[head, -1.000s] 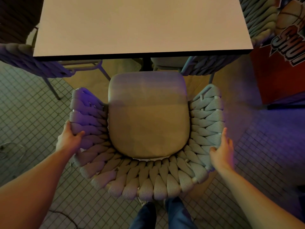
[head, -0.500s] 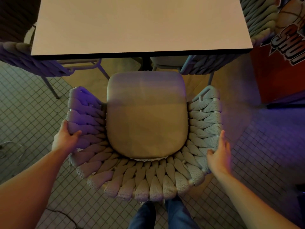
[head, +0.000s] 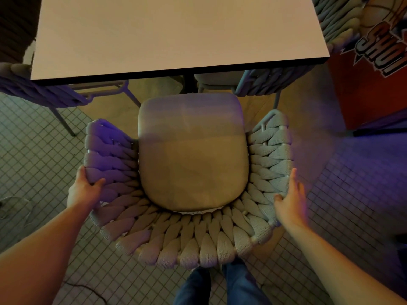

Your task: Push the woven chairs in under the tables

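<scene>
Both hands on a woven chair drawn up short of the table.

The table (head: 176, 31) fills the top, its near edge dark. The chair (head: 191, 245) stands on the tiled floor (head: 37, 150) just before that edge, its cushion (head: 191, 155) sitting within the curved woven back, front of the seat not yet under the top. Two more chairs flank it: one at the table's left corner (head: 39, 93), one tucked under near the right corner (head: 268, 82). The left hand (head: 84, 190) wraps the left arm, thumb on the weave. The right hand (head: 290, 199) lies flat, fingers pressed together along the right arm's outside.
</scene>
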`<action>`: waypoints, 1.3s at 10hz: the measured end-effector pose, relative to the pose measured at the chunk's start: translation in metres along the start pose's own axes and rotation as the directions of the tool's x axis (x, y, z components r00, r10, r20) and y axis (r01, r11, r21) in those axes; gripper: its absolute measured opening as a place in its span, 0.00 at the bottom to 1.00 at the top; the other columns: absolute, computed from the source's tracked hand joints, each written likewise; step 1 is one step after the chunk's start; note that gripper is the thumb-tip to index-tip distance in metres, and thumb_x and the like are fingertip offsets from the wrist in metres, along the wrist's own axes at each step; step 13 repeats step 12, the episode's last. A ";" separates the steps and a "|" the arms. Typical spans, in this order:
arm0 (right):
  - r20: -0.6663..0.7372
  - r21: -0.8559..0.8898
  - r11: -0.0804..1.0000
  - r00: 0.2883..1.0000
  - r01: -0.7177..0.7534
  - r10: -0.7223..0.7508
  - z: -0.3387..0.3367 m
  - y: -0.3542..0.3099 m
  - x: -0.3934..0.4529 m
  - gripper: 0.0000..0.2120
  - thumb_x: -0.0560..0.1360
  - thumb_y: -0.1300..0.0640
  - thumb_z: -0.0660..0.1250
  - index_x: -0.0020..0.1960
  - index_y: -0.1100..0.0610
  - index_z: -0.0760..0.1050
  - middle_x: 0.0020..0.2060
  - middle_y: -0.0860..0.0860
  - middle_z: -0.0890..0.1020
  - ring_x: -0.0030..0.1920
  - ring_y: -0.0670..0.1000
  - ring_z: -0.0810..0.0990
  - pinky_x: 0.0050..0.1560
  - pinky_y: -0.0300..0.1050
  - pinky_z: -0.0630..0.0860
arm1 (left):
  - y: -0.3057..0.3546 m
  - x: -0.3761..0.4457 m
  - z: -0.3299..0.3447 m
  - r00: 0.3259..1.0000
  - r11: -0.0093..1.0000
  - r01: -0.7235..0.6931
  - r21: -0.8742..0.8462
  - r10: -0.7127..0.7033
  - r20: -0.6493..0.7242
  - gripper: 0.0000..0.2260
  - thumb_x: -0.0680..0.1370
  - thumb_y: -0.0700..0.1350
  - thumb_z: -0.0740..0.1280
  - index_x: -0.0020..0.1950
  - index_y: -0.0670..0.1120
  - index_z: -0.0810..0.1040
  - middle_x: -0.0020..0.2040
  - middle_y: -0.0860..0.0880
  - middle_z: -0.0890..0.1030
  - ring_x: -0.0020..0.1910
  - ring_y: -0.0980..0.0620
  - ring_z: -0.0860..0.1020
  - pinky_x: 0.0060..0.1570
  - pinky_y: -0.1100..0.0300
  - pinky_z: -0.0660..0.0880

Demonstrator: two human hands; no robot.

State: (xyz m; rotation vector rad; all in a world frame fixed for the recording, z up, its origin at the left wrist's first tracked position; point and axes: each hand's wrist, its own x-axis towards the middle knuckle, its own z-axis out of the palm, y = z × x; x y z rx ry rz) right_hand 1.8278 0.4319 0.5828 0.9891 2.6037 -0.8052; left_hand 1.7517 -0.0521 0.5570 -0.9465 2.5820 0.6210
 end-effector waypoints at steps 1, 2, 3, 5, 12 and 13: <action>-0.002 0.010 1.000 1.000 0.005 -0.005 0.000 0.000 0.001 0.41 0.76 0.63 0.65 0.79 0.47 0.45 0.68 0.55 0.66 0.55 0.58 0.77 0.52 0.59 0.77 | -0.001 -0.001 0.000 1.000 1.000 0.016 0.011 -0.016 0.002 0.31 0.75 0.53 0.67 0.74 0.51 0.59 0.61 0.33 0.77 0.53 0.31 0.77 0.49 0.45 0.72; -0.005 0.006 1.000 1.000 0.006 -0.006 0.001 0.000 0.001 0.41 0.75 0.63 0.65 0.78 0.46 0.45 0.69 0.55 0.65 0.56 0.58 0.77 0.51 0.59 0.78 | -0.001 -0.002 -0.001 1.000 1.000 0.021 -0.012 -0.021 0.006 0.28 0.74 0.53 0.68 0.71 0.52 0.61 0.59 0.34 0.78 0.51 0.32 0.78 0.47 0.47 0.72; -0.013 -0.006 1.000 1.000 0.008 -0.008 0.000 0.001 0.003 0.41 0.75 0.63 0.66 0.78 0.46 0.45 0.70 0.55 0.65 0.56 0.58 0.77 0.51 0.58 0.78 | -0.001 -0.004 0.000 1.000 1.000 0.012 -0.019 -0.012 0.006 0.24 0.74 0.53 0.68 0.67 0.52 0.64 0.57 0.34 0.79 0.50 0.32 0.78 0.43 0.49 0.71; -0.029 -0.031 0.999 0.999 0.033 -0.034 0.000 0.005 0.006 0.41 0.75 0.63 0.65 0.78 0.47 0.45 0.70 0.53 0.65 0.53 0.57 0.78 0.44 0.50 0.76 | -0.004 -0.002 0.002 0.999 0.999 0.027 -0.029 -0.026 0.039 0.23 0.73 0.55 0.67 0.64 0.51 0.63 0.48 0.31 0.81 0.45 0.31 0.79 0.46 0.44 0.76; -0.035 0.033 0.998 0.998 0.057 -0.056 -0.022 0.005 -0.009 0.34 0.77 0.35 0.51 0.78 0.47 0.49 0.76 0.54 0.60 0.73 0.57 0.63 0.66 0.57 0.69 | 0.102 -0.092 0.038 0.692 0.650 -0.721 0.241 0.692 0.204 0.27 0.76 0.57 0.65 0.72 0.47 0.70 0.66 0.45 0.76 0.65 0.41 0.72 0.67 0.45 0.65; -0.035 0.033 0.998 0.998 0.057 -0.056 -0.022 0.005 -0.009 0.34 0.77 0.35 0.51 0.78 0.47 0.49 0.76 0.54 0.60 0.73 0.57 0.63 0.66 0.57 0.69 | 0.102 -0.092 0.038 0.692 0.650 -0.721 0.241 0.692 0.204 0.27 0.76 0.57 0.65 0.72 0.47 0.70 0.66 0.45 0.76 0.65 0.41 0.72 0.67 0.45 0.65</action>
